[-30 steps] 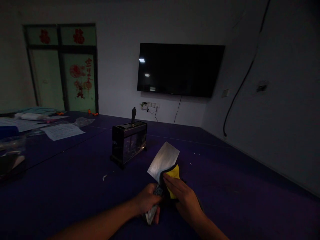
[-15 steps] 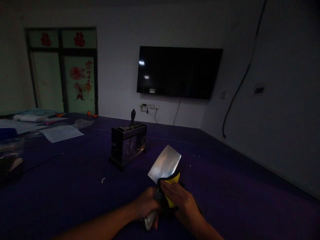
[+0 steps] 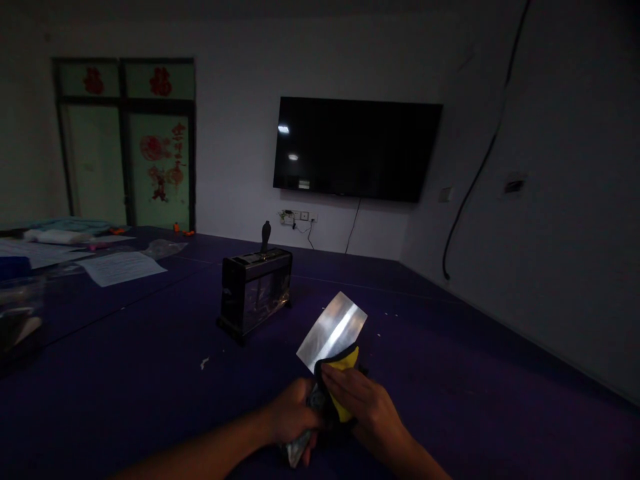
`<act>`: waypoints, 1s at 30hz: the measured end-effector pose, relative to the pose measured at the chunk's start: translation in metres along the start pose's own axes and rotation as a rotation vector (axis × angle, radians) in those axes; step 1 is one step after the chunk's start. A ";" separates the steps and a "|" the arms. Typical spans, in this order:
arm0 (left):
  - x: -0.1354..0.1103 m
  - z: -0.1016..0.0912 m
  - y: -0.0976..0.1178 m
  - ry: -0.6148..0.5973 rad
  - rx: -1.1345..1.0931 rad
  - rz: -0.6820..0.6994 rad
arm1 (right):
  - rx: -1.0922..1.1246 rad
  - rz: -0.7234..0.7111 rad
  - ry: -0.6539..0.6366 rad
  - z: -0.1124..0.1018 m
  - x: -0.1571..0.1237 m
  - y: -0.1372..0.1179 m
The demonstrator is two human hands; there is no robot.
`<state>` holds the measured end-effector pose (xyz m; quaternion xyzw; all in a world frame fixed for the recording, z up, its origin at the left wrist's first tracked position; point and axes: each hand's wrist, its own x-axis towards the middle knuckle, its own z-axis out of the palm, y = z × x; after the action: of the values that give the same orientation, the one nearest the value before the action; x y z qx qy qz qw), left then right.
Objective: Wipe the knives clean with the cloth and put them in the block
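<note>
A cleaver (image 3: pixel 331 327) with a broad, shiny blade points up and away from me above the purple table. My left hand (image 3: pixel 295 413) is closed around its handle end; a greyish, crinkled-looking end (image 3: pixel 299 448) sticks out below the fist. My right hand (image 3: pixel 367 407) presses a yellow cloth (image 3: pixel 344 393) with black edging against the lower part of the blade, fingers together. The cloth covers where blade and handle meet. Beyond the hands stands a black knife block (image 3: pixel 257 290) with clear sides, and one dark handle (image 3: pixel 266 237) rises from its top.
Papers (image 3: pixel 123 268), clear plastic bags and a blue item (image 3: pixel 14 267) lie on the left of the purple table (image 3: pixel 150 373). White scraps (image 3: pixel 204 363) are scattered about. A television (image 3: pixel 357 148) hangs on the far wall, and a black cable (image 3: pixel 470 190) dangles at right.
The cleaver has tilted slightly, so a bright streak of light now runs along its blade. Both hands keep nearly the same place, the cloth still pressed to the blade.
</note>
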<state>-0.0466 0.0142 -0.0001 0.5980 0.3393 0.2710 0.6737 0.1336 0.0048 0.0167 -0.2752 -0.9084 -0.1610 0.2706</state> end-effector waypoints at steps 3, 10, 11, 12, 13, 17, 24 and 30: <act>0.000 0.001 -0.001 -0.011 -0.030 -0.026 | -0.042 0.046 0.052 -0.001 -0.001 0.007; -0.001 0.001 -0.003 -0.037 -0.032 -0.016 | -0.051 0.175 0.151 0.000 -0.002 0.014; -0.001 0.001 -0.003 -0.040 -0.029 -0.012 | -0.045 0.186 0.154 0.000 -0.002 0.014; -0.001 0.001 -0.003 -0.036 -0.031 -0.005 | -0.037 0.195 0.157 0.001 -0.002 0.013; -0.001 0.001 -0.003 -0.029 -0.033 0.001 | -0.027 0.203 0.159 0.002 -0.002 0.012; 0.001 0.001 -0.003 -0.019 -0.033 0.005 | 0.000 0.228 0.163 0.004 -0.002 0.010; 0.000 0.004 0.002 -0.023 -0.027 0.005 | 0.030 0.242 0.167 0.006 -0.004 0.009; -0.001 0.009 0.004 0.007 -0.013 0.005 | 0.033 0.256 0.171 0.004 -0.003 0.008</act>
<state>-0.0401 0.0086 0.0049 0.5936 0.3384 0.2768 0.6757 0.1385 0.0114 0.0127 -0.3695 -0.8421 -0.1331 0.3697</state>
